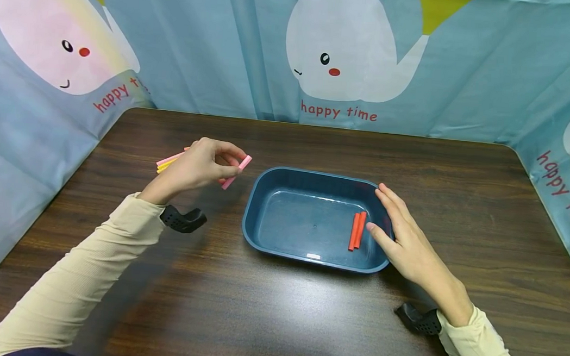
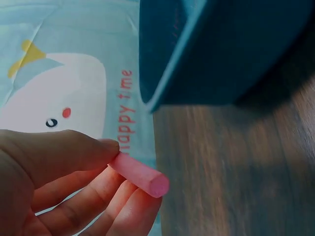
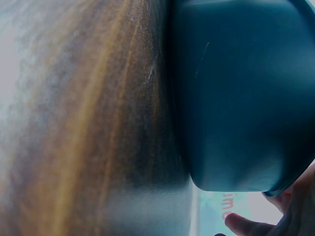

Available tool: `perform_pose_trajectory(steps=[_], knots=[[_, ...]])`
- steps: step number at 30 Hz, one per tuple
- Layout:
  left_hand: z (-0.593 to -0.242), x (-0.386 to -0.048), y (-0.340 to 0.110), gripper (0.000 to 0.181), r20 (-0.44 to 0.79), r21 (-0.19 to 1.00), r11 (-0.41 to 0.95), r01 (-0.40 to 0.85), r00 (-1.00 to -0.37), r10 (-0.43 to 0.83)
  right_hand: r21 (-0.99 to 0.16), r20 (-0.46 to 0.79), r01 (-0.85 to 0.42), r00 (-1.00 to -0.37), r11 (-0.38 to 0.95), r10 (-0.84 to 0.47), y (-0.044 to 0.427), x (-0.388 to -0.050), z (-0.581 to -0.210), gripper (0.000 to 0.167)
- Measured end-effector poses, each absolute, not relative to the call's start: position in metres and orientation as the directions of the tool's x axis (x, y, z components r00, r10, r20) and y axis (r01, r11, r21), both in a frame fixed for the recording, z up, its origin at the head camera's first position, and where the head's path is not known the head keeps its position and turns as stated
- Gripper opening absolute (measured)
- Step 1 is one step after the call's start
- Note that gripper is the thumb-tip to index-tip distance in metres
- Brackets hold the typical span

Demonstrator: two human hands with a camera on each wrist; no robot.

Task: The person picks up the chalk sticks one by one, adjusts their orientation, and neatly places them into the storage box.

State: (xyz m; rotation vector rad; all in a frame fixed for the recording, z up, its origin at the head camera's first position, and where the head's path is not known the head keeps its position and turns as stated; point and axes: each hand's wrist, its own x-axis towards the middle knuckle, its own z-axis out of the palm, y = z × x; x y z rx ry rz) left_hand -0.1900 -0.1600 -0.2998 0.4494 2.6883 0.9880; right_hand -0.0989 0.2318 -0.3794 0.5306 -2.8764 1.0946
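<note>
A pink stick (image 1: pixel 244 162) is pinched between the thumb and fingers of my left hand (image 1: pixel 198 164), left of the blue tray (image 1: pixel 315 263). The left wrist view shows the pink stick (image 2: pixel 140 175) close up, angled out past the thumb of the left hand (image 2: pixel 74 182). My right hand (image 1: pixel 408 243) rests at the tray's right end, fingers along the rim and thumb over the inside. Two red sticks (image 1: pixel 353 232) lie side by side in the tray near that thumb. Part of the right hand (image 3: pixel 290 211) shows beside the tray (image 3: pixel 241 98) in the right wrist view.
Several pink and yellow sticks (image 1: pixel 167 162) lie on the dark wooden table (image 1: pixel 276 313), partly hidden behind my left hand and wrist. A light blue curtain (image 1: pixel 214 48) with whale prints hangs behind the table and at its sides.
</note>
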Motion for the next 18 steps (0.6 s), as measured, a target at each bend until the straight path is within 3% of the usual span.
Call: perform_pose_trajectory(steps=[18], knots=[[-0.296, -0.188, -0.123, 0.030, -0.142, 0.713, 0.672, 0.199, -0.898, 0.417, -0.642, 0.125, -0.309, -0.945, 0.702, -0.302, 0.231, -0.099, -0.377, 0.067]])
